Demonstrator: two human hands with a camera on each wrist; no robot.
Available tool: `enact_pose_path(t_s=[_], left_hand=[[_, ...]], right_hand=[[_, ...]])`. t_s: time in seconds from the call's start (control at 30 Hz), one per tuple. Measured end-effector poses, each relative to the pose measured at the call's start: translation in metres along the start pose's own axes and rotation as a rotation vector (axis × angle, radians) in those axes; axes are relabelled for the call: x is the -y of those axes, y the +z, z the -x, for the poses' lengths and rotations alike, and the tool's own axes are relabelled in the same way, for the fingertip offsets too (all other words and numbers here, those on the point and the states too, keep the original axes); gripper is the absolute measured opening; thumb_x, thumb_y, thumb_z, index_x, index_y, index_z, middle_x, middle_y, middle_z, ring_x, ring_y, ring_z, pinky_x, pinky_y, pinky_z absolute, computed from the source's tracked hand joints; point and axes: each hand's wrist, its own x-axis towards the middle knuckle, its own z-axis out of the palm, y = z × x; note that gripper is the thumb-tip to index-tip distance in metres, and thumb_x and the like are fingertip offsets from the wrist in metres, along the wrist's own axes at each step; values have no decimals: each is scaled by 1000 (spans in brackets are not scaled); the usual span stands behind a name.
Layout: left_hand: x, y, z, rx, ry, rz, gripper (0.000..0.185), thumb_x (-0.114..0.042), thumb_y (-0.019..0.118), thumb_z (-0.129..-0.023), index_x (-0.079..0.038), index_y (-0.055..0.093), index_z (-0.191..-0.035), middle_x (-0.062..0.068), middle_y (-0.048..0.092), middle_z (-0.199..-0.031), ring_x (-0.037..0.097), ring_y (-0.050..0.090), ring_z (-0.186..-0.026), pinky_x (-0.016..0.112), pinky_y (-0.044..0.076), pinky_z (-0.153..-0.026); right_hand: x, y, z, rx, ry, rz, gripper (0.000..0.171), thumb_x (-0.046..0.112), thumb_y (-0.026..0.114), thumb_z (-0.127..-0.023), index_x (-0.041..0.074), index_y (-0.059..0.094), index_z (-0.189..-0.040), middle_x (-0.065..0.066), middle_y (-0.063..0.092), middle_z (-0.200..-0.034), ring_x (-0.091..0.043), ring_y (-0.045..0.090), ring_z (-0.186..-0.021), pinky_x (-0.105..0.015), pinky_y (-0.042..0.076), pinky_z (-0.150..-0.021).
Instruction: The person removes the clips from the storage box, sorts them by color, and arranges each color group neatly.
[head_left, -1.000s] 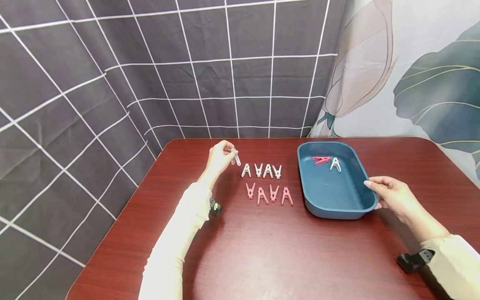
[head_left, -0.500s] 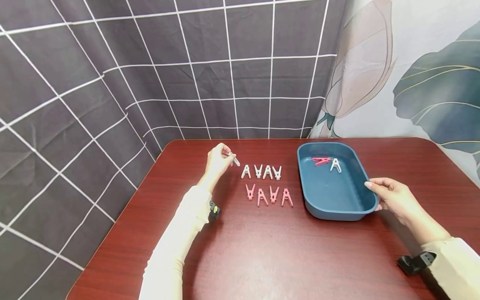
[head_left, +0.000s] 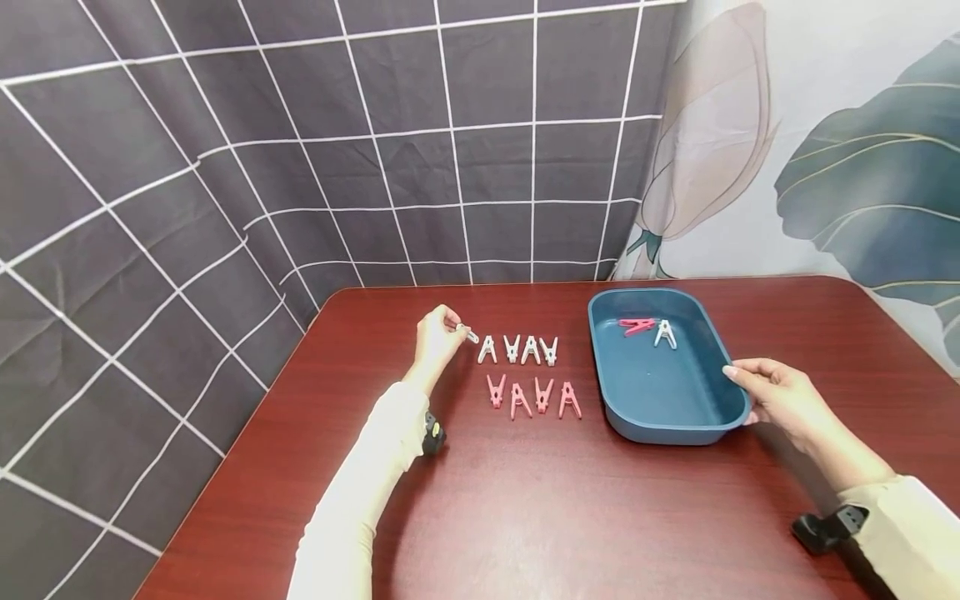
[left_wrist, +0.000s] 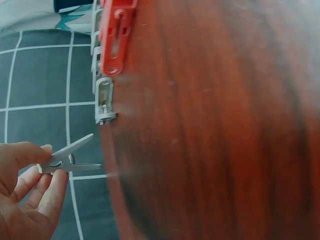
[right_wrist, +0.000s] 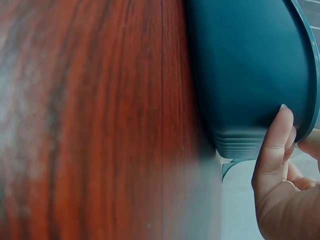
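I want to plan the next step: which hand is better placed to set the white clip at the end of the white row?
Left. The left hand already pinches the white clip beside the row; the right hand holds the tray.

Grid-patterned backdrop [head_left: 420, 125], red-brown table [head_left: 585, 517]

Two rows of clothespins [head_left: 528, 373] lie on the table [head_left: 525, 500], one behind the other; right of them a tray [head_left: 660, 417] holds two clothespins [head_left: 649, 330].
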Motion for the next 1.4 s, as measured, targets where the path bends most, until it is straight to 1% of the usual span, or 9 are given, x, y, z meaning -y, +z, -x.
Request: enact_pose_path(t_s=[0.1, 0.17, 0.3, 0.37, 0.53, 0.63, 0.73, 1.0, 1.4], left_hand=[[3, 2, 3, 11, 13, -31, 11, 0, 69, -76, 3, 60, -82, 19, 68, -81, 31, 65, -75, 41, 52, -75], [5, 4, 5, 18, 14, -55, 11, 0, 69, -75, 2, 61, -81, 19, 68, -81, 30, 65, -75, 41, 52, -74], [7, 5, 7, 37, -8, -65, 14, 1, 70, -74, 3, 61, -83, 19, 68, -83, 30, 66, -78, 41, 52, -77], [8, 6, 8, 42, -20, -51, 15, 1, 71, -74, 5, 61, -85, 20, 68, -85, 31, 68, -81, 41, 53, -79], [10, 6, 10, 64, -64, -72, 17, -1, 74, -75, 7, 63, -86, 20, 70, -86, 31, 68, -82, 39, 53, -78], [10, 6, 10, 98, -102, -96, 18, 0, 74, -74, 6, 63, -87, 20, 70, -87, 30, 68, -83, 38, 53, -76], [9, 6, 9, 134, -131, -95, 19, 2, 74, -74, 7, 62, -88, 20, 70, -88, 30, 68, -84, 37, 53, -76], [8, 9, 9, 169, -133, -114, 19, 1, 75, -74, 7, 62, -87, 20, 70, -87, 30, 67, -84, 36, 53, -77], [15, 10, 7, 136, -129, -120, 14, -9, 70, -80, 3, 62, -82, 19, 71, -84, 29, 68, -79, 35, 52, -72]], right_hand=[[0, 1, 0, -6, 0, 17, 8, 29, 57, -95, 35, 54, -92, 20, 61, -76, -13, 59, -54, -25, 52, -51], [1, 1, 0, -10, 0, 37, 3, 29, 56, -96, 27, 56, -98, 20, 61, -76, -13, 59, -54, -26, 52, -52], [3, 2, -1, -12, -3, 89, 40, 31, 54, -97, -2, 50, -119, 20, 59, -76, -13, 60, -56, -26, 53, -54], [4, 2, -1, -15, -5, 97, 47, 32, 53, -97, -8, 45, -121, 20, 59, -75, -13, 59, -56, -26, 53, -54], [4, 0, -1, -17, -4, 38, 7, 29, 56, -96, 24, 54, -101, 15, 60, -73, -12, 58, -54, -25, 53, -52], [4, 0, 0, -20, -8, 17, 7, 28, 56, -96, 34, 53, -94, 15, 61, -73, -11, 58, -53, -25, 52, -51], [4, 1, 0, -19, -16, 2, 11, 26, 56, -96, 36, 54, -91, 15, 61, -73, -11, 57, -53, -24, 52, -51], [1, 3, 0, -17, -11, -27, 15, 22, 55, -97, 36, 55, -90, 15, 61, -72, -10, 58, -52, -24, 51, -49], [-3, 4, -1, -14, -18, -73, 18, 22, 55, -97, 37, 57, -87, 14, 62, -73, -10, 57, -51, -24, 51, -48]])
